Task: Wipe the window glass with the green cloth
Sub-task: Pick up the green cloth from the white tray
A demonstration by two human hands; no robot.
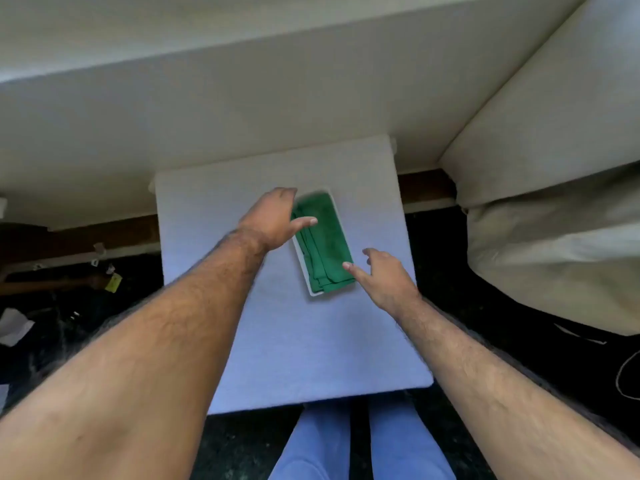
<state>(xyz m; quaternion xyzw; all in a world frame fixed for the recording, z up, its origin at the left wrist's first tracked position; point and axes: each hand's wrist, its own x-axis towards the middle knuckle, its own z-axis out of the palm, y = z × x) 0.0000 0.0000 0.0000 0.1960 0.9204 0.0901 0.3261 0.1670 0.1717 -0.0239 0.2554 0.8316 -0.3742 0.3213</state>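
- My left hand (273,218) is open, with the fingers spread. It hovers over the far left part of the green cloth (323,242) and it holds nothing.
- My right hand (384,277) is open too. Its fingertips (347,265) are at the near right edge of the cloth; I cannot tell if they touch it already.
- The cloth lies folded inside a shallow white tray (302,268), and the tray stands on a small white table (311,341) in front of my knees.
- I judge the cloth to be soft, light and limp. It will not break or slip, but the folded layers can open and hang down when I lift it.
- So I think the best place to hold is the near edge, where the folds are stacked, pinching all layers together.
- The cloth is a long rectangle. Its long axis goes away from me and leans a little to the left at the far end; the short near end points to my right hand.
- No window glass is visible in this view.
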